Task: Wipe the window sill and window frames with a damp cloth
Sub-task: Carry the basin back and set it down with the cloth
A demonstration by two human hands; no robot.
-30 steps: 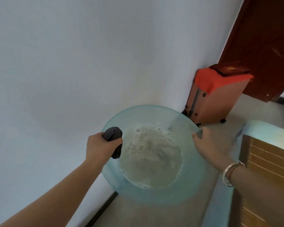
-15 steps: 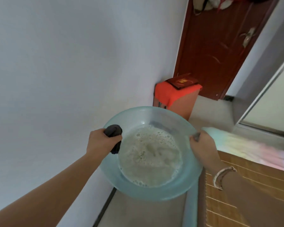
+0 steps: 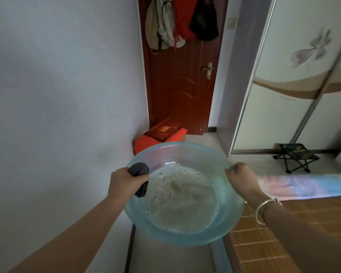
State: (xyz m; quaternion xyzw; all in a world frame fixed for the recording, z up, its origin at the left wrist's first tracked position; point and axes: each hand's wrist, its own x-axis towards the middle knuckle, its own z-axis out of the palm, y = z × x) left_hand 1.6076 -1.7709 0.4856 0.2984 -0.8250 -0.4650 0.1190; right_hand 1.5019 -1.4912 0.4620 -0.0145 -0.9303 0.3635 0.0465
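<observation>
A translucent blue basin [image 3: 232, 219] with murky, foamy water is carried at waist height between both hands. My left hand [image 3: 124, 183] grips the basin's left rim together with a dark grey cloth [image 3: 139, 170], bunched against the rim and hanging a little inside. On the opposite rim, my right hand [image 3: 241, 179], with a silver bangle on the wrist, curls its fingers over the edge. No window sill or window frame is in sight.
A white wall runs along the left. Ahead stands a dark red door [image 3: 182, 85] with bags hung on it, and an orange-covered box [image 3: 158, 139] at its foot. A sliding wardrobe [image 3: 295, 85] and a small folding stool [image 3: 295, 156] are right. A mat-covered bed [image 3: 283, 233] lies lower right.
The view has swung right and lifted, bringing the door, wardrobe and stool into sight. Both hands keep the same hold on the basin and the cloth.
</observation>
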